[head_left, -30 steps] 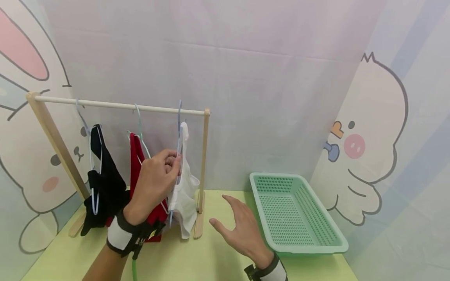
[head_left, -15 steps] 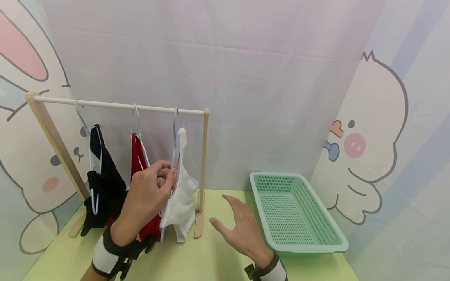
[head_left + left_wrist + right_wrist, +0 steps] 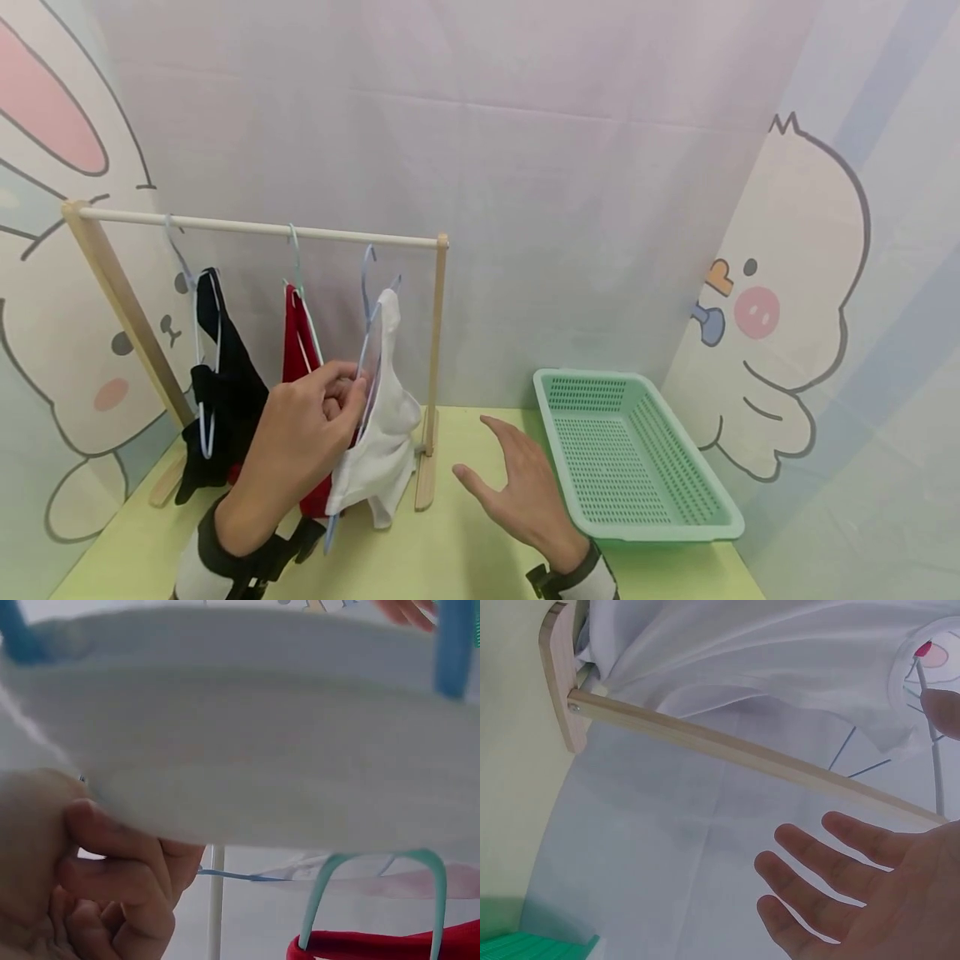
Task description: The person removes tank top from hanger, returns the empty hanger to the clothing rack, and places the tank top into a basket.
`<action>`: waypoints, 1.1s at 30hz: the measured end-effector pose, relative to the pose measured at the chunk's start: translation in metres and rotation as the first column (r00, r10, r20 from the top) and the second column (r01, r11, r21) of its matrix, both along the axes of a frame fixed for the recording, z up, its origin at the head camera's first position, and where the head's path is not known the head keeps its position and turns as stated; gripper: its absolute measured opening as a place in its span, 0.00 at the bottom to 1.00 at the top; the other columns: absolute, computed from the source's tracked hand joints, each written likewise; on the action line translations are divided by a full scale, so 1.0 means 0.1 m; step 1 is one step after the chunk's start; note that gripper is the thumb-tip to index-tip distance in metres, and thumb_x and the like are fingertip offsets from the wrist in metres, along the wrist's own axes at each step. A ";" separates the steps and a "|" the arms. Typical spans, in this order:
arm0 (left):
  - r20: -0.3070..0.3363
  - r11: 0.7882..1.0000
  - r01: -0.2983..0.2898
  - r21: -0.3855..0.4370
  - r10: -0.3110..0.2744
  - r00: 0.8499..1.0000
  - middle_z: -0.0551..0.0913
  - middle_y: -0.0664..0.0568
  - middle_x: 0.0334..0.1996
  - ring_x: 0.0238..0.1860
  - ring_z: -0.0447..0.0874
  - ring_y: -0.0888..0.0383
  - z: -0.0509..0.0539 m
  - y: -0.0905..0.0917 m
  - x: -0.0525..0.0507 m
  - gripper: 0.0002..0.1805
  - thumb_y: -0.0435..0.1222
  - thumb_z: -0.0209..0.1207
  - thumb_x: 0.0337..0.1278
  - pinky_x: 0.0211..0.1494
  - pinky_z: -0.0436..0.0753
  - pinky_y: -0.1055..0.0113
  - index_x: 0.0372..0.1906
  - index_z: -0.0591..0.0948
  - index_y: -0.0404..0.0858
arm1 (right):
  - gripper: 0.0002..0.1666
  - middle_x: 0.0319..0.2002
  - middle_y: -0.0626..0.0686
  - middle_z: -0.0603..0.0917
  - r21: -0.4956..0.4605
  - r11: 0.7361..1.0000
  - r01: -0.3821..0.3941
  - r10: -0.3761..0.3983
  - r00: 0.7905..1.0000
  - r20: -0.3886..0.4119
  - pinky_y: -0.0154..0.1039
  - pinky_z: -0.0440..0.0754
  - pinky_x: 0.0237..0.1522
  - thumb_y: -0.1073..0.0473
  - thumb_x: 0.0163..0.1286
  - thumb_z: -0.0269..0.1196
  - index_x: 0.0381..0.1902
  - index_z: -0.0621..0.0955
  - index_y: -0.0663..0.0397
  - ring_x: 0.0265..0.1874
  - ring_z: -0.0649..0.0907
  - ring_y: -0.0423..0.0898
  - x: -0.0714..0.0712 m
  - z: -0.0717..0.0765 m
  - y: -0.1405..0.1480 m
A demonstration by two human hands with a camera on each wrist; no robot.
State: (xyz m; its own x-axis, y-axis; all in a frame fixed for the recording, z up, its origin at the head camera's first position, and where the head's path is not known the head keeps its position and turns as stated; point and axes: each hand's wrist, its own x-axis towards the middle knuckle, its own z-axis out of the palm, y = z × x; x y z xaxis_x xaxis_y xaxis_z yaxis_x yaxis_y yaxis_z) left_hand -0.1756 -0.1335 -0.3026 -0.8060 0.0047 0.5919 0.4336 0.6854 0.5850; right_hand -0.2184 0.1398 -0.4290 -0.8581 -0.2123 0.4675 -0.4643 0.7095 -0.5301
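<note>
My left hand (image 3: 300, 425) pinches a light-blue clothes hanger (image 3: 330, 533) by its side, with curled fingers and thumb. A white sleeveless top (image 3: 386, 421) hangs on that hanger, tilted. The hanger's hook stands just below the rack's rod, apart from it in the head view. In the left wrist view the white top (image 3: 247, 742) fills the upper part, and the curled fingers (image 3: 127, 877) show beneath it. My right hand (image 3: 525, 492) hovers between the rack and the basket, fingers spread, holding nothing. The right wrist view shows that hand (image 3: 870, 892) near the rack's post.
A small wooden clothes rack (image 3: 437, 333) with a white rod (image 3: 247, 226) stands at the left. On it hang a black garment (image 3: 225, 367) and a red garment (image 3: 296, 333), each on a hanger. A green plastic basket (image 3: 731, 530) sits at the right of the yellow table (image 3: 450, 567).
My left hand has moved down and towards me with the hanger and white top. The hook has come off the rod, from above it to below it. The right hand stays nearly still.
</note>
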 end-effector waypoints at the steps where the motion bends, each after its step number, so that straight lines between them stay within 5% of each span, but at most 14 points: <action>1: 0.004 1.000 0.000 0.000 0.000 1.000 0.87 0.52 0.27 0.23 0.75 0.61 0.00 0.00 0.01 0.10 0.31 0.62 0.73 0.28 0.79 0.68 0.51 0.88 0.30 | 0.45 0.71 0.53 0.80 -0.002 1.000 -0.001 0.001 1.000 0.001 0.65 0.70 0.72 0.31 0.70 0.67 0.76 0.75 0.49 0.72 0.77 0.56 0.00 0.00 0.00; 11: 0.033 1.000 -0.020 -0.023 0.021 0.999 0.88 0.51 0.28 0.23 0.76 0.60 0.00 -0.03 0.05 0.10 0.31 0.63 0.72 0.30 0.83 0.67 0.50 0.88 0.31 | 0.45 0.71 0.54 0.80 -0.011 1.000 0.007 -0.007 1.000 0.011 0.65 0.71 0.70 0.31 0.71 0.67 0.76 0.75 0.48 0.71 0.78 0.58 0.01 0.01 0.02; 19: -0.013 0.998 -0.033 -0.045 0.032 0.999 0.82 0.57 0.23 0.26 0.76 0.61 -0.05 -0.08 0.10 0.08 0.31 0.63 0.71 0.32 0.80 0.68 0.47 0.90 0.33 | 0.45 0.71 0.54 0.80 -0.011 1.000 0.004 -0.004 1.000 0.028 0.66 0.70 0.71 0.31 0.71 0.67 0.77 0.74 0.48 0.71 0.78 0.58 0.01 0.00 0.03; 26: 0.033 0.996 -0.050 -0.070 0.052 0.998 0.86 0.55 0.26 0.27 0.78 0.58 -0.08 -0.12 0.17 0.09 0.30 0.64 0.70 0.37 0.86 0.60 0.49 0.89 0.32 | 0.45 0.71 0.54 0.80 -0.007 1.000 0.004 -0.003 0.999 0.032 0.66 0.69 0.72 0.31 0.71 0.67 0.77 0.74 0.48 0.71 0.77 0.58 0.01 -0.01 0.02; 33: 0.079 0.994 -0.061 -0.091 0.068 0.995 0.81 0.60 0.22 0.27 0.75 0.59 -0.11 -0.15 0.22 0.08 0.32 0.65 0.70 0.35 0.83 0.65 0.48 0.90 0.35 | 0.46 0.71 0.56 0.80 -0.012 1.000 0.001 -0.001 0.999 0.034 0.67 0.68 0.73 0.31 0.71 0.67 0.77 0.74 0.49 0.72 0.77 0.59 0.00 -0.01 0.01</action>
State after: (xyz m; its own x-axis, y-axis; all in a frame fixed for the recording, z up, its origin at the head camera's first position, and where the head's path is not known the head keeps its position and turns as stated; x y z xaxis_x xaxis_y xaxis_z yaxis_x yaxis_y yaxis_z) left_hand -0.1538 -0.1486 -0.3137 -0.8519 0.0010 0.5237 0.3404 0.7610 0.5522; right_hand -0.2182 0.1411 -0.4299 -0.8736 -0.2061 0.4408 -0.4454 0.7035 -0.5538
